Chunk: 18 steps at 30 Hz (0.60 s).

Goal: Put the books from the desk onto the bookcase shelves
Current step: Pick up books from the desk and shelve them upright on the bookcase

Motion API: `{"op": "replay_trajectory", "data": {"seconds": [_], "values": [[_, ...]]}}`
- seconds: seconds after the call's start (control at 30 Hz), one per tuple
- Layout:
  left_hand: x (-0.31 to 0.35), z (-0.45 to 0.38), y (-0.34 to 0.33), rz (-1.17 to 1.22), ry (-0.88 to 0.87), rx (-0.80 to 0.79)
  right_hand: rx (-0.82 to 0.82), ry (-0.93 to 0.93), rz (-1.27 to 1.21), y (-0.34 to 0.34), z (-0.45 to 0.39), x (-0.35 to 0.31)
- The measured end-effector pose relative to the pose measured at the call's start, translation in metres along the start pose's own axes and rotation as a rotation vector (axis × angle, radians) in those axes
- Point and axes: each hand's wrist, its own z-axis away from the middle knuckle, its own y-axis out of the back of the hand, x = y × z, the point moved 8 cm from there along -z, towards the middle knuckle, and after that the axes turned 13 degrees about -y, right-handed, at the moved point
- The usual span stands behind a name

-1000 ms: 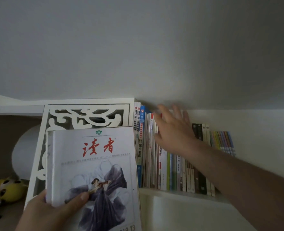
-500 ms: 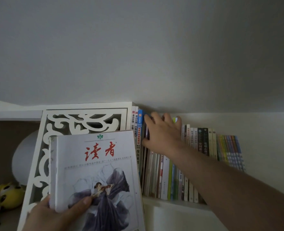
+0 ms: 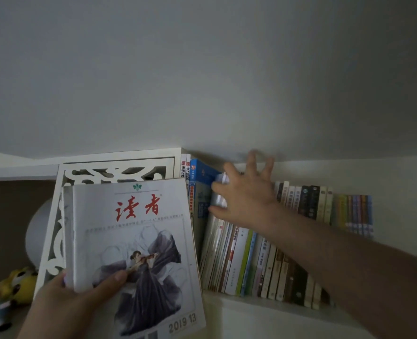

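Note:
My left hand (image 3: pixel 63 307) grips the lower left corner of a thin stack of magazines (image 3: pixel 134 231), thumb on the white cover with red characters and a violinist picture. The stack is upright in front of the bookcase. My right hand (image 3: pixel 246 199) reaches across with fingers spread and presses on the tops of the shelved books (image 3: pixel 263 263), which lean to the right. A dark gap shows between them and a blue book (image 3: pixel 199 177) at the row's left end.
A white fretwork side panel (image 3: pixel 109 171) stands left of the row, mostly behind the magazines. Beyond it sit a white round object (image 3: pixel 37 231) and a yellow plush toy (image 3: pixel 19 285). Small colourful books (image 3: pixel 354 211) end the row on the white shelf board (image 3: pixel 263 304).
My right hand slid left along the book tops to the blue book, then pushed the row rightwards, so the books now lean and a gap has opened. The magazines stay held.

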Motion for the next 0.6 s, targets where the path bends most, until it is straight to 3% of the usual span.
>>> {"op": "replay_trajectory", "data": {"seconds": [0.1,0.23,0.6], "values": [[0.004,-0.011,-0.007,0.103,0.007,0.073,0.008,0.2,0.137,0.003,0.007,-0.01],[0.028,-0.014,-0.016,0.131,-0.136,0.141,-0.12,0.506,0.202,-0.026,0.053,-0.051],[0.09,0.008,-0.057,0.079,-0.441,0.184,-0.176,0.279,-0.18,-0.027,0.083,-0.018]]}}
